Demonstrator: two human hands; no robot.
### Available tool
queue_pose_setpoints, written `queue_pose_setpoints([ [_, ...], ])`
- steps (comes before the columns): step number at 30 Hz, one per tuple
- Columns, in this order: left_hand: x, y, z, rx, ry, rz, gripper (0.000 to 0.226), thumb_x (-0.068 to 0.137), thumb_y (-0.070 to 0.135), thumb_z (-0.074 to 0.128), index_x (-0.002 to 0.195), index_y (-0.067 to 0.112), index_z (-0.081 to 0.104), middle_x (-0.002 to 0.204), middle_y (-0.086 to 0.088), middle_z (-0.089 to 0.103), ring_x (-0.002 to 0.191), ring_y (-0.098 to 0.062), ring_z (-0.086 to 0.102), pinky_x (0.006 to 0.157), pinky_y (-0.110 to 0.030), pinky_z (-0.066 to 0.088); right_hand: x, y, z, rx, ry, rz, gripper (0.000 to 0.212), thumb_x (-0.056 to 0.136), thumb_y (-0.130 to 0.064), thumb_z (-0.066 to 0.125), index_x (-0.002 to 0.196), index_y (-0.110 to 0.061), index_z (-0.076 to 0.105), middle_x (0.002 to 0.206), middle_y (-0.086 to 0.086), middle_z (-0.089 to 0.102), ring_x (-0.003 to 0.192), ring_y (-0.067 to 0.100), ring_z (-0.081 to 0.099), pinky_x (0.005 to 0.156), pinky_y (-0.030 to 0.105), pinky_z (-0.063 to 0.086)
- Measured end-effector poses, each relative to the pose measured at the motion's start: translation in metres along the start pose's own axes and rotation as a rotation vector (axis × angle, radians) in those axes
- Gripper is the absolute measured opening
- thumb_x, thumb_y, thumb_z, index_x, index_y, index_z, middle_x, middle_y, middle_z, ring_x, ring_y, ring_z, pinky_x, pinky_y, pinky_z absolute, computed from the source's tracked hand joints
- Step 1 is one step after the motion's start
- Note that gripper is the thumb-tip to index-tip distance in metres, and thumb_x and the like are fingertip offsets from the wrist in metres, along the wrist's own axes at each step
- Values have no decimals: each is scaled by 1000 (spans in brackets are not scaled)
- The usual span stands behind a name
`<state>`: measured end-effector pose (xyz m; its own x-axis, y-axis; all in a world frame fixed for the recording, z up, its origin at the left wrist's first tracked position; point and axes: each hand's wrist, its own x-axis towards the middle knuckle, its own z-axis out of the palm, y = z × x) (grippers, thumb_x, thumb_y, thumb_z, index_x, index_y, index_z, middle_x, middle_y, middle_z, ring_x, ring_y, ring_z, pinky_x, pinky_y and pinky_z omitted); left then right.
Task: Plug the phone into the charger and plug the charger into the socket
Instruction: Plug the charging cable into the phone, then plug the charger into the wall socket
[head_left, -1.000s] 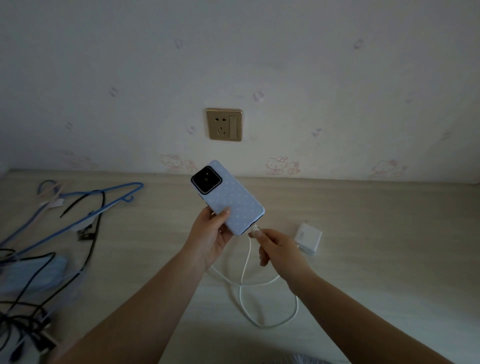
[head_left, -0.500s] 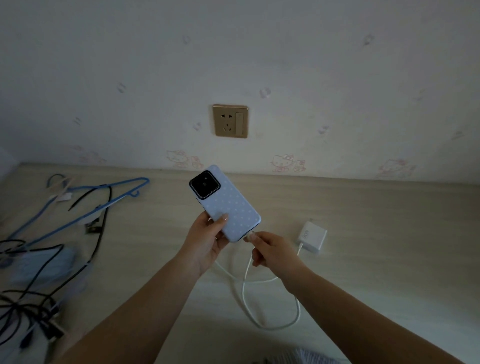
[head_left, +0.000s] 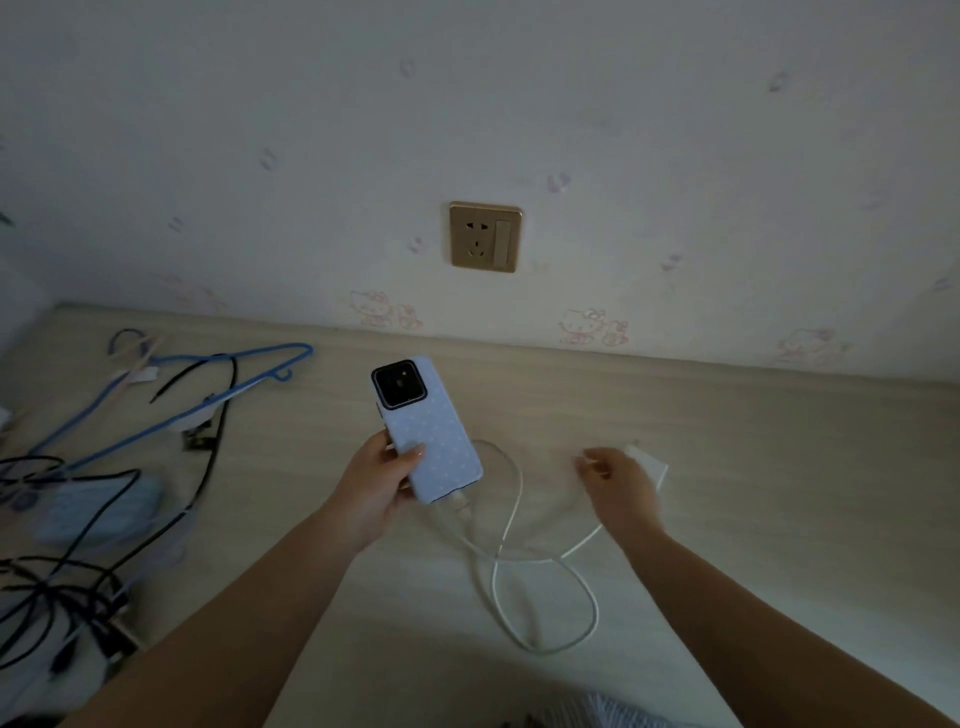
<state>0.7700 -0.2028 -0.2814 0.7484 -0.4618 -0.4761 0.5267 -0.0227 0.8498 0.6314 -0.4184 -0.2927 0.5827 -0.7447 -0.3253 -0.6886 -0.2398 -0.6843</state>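
A phone (head_left: 426, 431) in a pale blue dotted case, camera side up, is held in my left hand (head_left: 376, 480) above the wooden surface. The white cable (head_left: 511, 499) is plugged into its lower end and loops over the surface. My right hand (head_left: 615, 480) is blurred, fingers apart, over the white charger block (head_left: 652, 465), which lies partly hidden behind it. I cannot tell whether the hand touches the block. A gold wall socket (head_left: 484, 236) with a switch sits on the wall above, nothing plugged in.
Blue clothes hangers (head_left: 208, 397) and a tangle of black cables (head_left: 67, 551) lie on the left of the pale wooden surface (head_left: 779, 493). A light blue object (head_left: 98, 506) rests among the cables. Cartoon-cat wallpaper runs along the wall behind.
The cable plug is now in the phone's port. My right hand let go of it and moved right to the charger block. My left hand turned the phone slightly more upright.
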Motion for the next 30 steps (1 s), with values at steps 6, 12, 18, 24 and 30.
queue_pose_setpoints([
  [6, -1, -15, -45, 96, 83, -54, 32, 90, 13, 54, 121, 17, 51, 116, -9, 61, 101, -27, 61, 77, -38, 52, 28, 27, -7, -130, 241, 155, 56, 79, -34, 66, 130, -13, 54, 138, 21, 44, 126, 39, 42, 106, 40, 35],
  [12, -5, -31, -68, 176, 58, -105, 38, 88, 11, 57, 126, 14, 52, 121, -14, 63, 106, -32, 62, 76, -41, 54, 35, 28, 5, -310, 133, 281, 82, 73, -49, 68, 141, -23, 31, 149, 17, 25, 135, 37, 27, 108, 48, 29],
  [18, -4, -42, -74, 207, 28, -129, 39, 88, 9, 56, 126, 12, 52, 118, -13, 65, 105, -30, 63, 87, -49, 51, 33, 27, 13, -273, 135, 260, 79, 77, -38, 68, 143, -29, 27, 152, 17, 20, 135, 39, 26, 109, 47, 29],
  [24, 0, -48, -76, 196, 18, -149, 39, 89, 8, 54, 128, 13, 50, 123, -13, 62, 110, -30, 61, 84, -44, 54, 31, 2, 20, 52, 59, 128, 86, 74, -19, 74, 145, -15, 26, 142, 21, 44, 128, 36, 45, 106, 42, 37],
  [30, 6, -50, -78, 340, 34, -127, 34, 87, 9, 55, 121, 17, 53, 121, -11, 64, 110, -29, 61, 94, -49, 50, 36, -68, 36, 834, -269, 186, 88, 82, -4, 65, 149, -22, 11, 150, 11, 37, 123, 27, 52, 95, 38, 42],
])
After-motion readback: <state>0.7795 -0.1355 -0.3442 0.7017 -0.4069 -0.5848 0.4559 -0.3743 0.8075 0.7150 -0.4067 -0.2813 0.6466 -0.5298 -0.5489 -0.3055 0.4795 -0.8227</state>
